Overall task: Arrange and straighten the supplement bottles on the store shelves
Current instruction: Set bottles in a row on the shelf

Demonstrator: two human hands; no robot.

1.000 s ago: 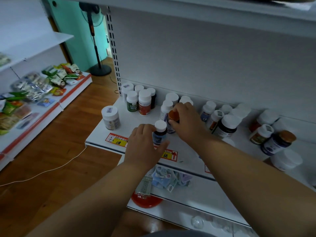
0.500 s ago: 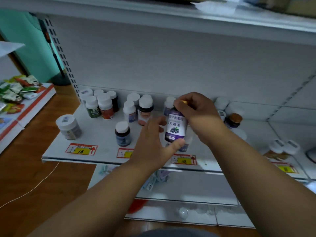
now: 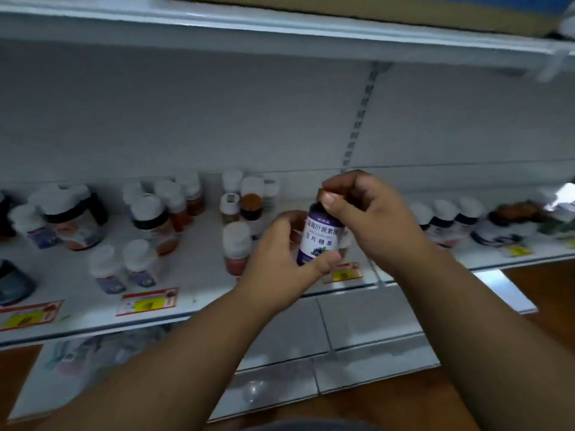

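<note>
At the far left of the white metal shelf [image 3: 199, 293], a large dark jar with a white lid [image 3: 70, 213] stands among smaller white-capped bottles, all blurred. In front of it, on the shelf's front lip, sit two red-and-yellow price tags [image 3: 146, 301]. Just right of the jar, a dark bottle with a white cap [image 3: 152, 219] stands behind two small white-capped bottles with bluish labels [image 3: 124, 265]. Further right, a brown-capped dark bottle [image 3: 251, 209] stands in a cluster near the back panel, and a white-capped bottle with a reddish base [image 3: 236, 247] stands in front of it, just beside the left hand.

The left hand [image 3: 280, 269] curls round the lower half of a purple supplement bottle with a white label and printed blueberries [image 3: 319, 237], its thumb across the front near the base. The bottle is held upright, lifted clear of the shelf, above the front edge. The right hand [image 3: 370, 219] comes over the top, thumb and fingers pinching its brownish cap [image 3: 323, 194], mostly hidden.

To the right, past a yellow price tag [image 3: 342, 275], a row of dark white-capped bottles [image 3: 445, 217] stands on the next shelf section, with a brown-lidded jar [image 3: 516, 213] beyond them, too blurred to read.
</note>
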